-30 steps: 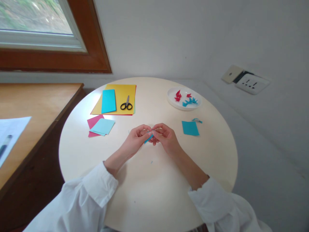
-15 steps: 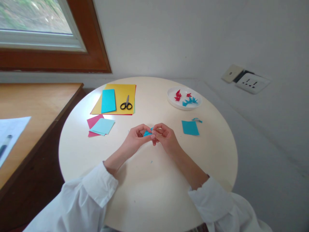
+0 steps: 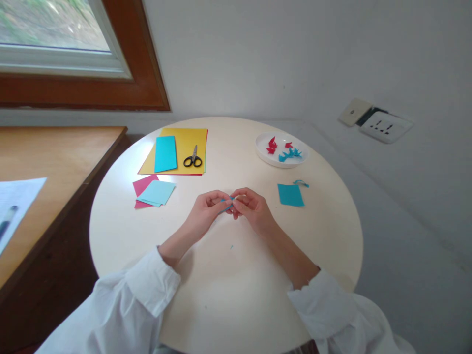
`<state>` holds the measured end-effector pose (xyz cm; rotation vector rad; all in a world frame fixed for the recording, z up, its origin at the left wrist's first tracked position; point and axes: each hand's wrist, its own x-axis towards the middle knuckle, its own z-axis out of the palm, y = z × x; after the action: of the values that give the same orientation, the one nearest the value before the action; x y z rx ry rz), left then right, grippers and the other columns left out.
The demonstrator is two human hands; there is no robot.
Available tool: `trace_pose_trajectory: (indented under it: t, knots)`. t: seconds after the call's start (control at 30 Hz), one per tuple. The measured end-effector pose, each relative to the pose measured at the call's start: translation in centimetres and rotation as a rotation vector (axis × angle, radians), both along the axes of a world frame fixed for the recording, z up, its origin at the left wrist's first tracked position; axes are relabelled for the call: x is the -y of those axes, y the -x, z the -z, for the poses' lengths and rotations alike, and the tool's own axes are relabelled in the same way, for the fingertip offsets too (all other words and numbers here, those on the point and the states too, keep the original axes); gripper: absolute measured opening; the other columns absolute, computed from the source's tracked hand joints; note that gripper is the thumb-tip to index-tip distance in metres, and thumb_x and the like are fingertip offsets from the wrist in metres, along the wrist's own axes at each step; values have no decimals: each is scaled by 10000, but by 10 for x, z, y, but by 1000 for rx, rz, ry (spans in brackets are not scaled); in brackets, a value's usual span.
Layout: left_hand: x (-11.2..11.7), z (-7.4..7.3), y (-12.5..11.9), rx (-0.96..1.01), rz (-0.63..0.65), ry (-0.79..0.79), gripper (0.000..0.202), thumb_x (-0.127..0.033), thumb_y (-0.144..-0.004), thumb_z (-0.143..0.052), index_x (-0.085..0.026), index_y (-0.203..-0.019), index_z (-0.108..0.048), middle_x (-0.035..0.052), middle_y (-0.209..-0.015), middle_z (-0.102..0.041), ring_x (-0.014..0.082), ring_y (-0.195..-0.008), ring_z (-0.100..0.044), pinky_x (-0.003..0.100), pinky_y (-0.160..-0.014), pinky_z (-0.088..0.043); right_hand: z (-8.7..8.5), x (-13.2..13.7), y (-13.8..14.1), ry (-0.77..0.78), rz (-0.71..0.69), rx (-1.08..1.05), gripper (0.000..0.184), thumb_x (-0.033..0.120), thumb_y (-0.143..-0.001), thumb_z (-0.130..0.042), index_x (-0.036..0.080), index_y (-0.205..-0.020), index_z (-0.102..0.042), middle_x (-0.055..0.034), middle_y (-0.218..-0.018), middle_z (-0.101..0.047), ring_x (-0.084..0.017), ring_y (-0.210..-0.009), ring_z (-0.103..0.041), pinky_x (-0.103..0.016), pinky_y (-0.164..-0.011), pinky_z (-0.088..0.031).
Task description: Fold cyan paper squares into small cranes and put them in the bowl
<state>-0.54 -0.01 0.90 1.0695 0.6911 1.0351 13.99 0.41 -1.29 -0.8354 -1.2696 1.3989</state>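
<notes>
Over the middle of the round white table, my left hand [image 3: 207, 209] pinches a small folded piece of blue paper [image 3: 227, 206] between thumb and fingers. My right hand [image 3: 251, 207] grips the same paper from the other side, its thumb meeting the left one. Most of the paper is hidden by the fingers, so its shape cannot be made out. To the right of my hands lies a square of teal paper [image 3: 291, 195], with a thin curled blue strip [image 3: 301, 183] just behind it.
A white plate [image 3: 263, 158] at the back right holds several small red and blue folded paper pieces. Black-handled scissors [image 3: 193, 158] and a blue sheet [image 3: 165, 154] lie on yellow paper [image 3: 190, 136] at the back left. Nearer are pale blue squares [image 3: 158, 192] over pink ones [image 3: 142, 185].
My fingers have shifted slightly on the blue paper, and my left thumb has moved up a little. Less of the paper shows now.
</notes>
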Motion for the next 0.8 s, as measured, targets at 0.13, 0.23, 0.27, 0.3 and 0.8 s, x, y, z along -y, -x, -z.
trace_pose_trajectory:
  t: [0.13,0.23,0.27,0.3,0.8]
  knots:
    - [-1,-1,0,-44,-19,-10,103,-220,-720,-636,-124,-693,-612,21,-618,-628,143,-615,-595,289,-643,-444,-3,-1,-2,-5,-2,22,237,374,-678,-691,198,-796,-584,53,-563,-601,-81,-486,-537,-241,-518,-440]
    - [-1,0,2,-113,-15,-69,102,-228,-742,-617,-131,-713,-608,20,-640,-624,142,-639,-593,284,-651,-444,-5,-1,-2,2,-2,41,242,379,-660,-701,197,-766,-582,43,-587,-619,-82,-490,-532,-245,-520,-443]
    - [-1,1,2,-140,-19,-86,105,-233,-750,-609,-133,-719,-605,22,-651,-624,142,-650,-593,283,-655,-445,-6,-1,-3,1,-2,46,247,383,-653,-704,197,-758,-581,40,-594,-624,-82,-491,-531,-246,-520,-444]
    - [-1,1,2,-165,-25,-97,106,-236,-757,-602,-135,-728,-600,22,-661,-624,143,-660,-593,283,-659,-445,-7,-1,-3,-1,0,52,252,387,-646,-707,198,-754,-579,39,-597,-625,-83,-491,-529,-248,-520,-447]
    - [0,2,3,-213,-53,-98,45,-190,-735,-569,-161,-763,-549,-22,-655,-553,117,-646,-557,248,-619,-420,-4,1,-3,-100,26,156,154,330,-671,-693,203,-728,-627,24,-596,-634,-98,-517,-549,-244,-504,-444]
